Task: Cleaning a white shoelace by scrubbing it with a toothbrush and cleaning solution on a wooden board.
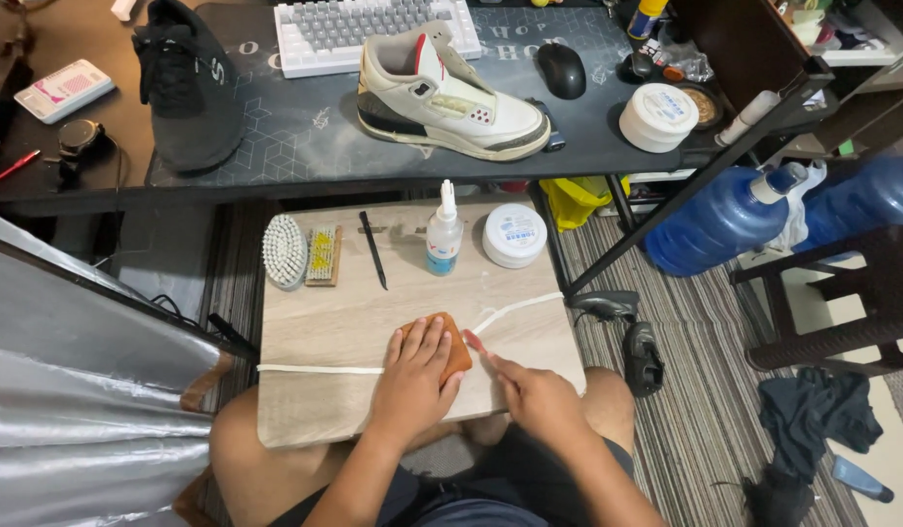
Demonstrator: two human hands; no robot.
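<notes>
My left hand (415, 376) lies flat, fingers spread, pressing a brown rectangular sponge (454, 344) onto a long white shoelace (320, 369) stretched across the pale wooden lap board (325, 322). My right hand (532, 393) pinches the lace just beside the sponge. I judge scrubbing is underway; next needs steady tension.

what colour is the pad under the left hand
Orange-brown; the pad shows best in the head view, pressed under the left hand.
</notes>
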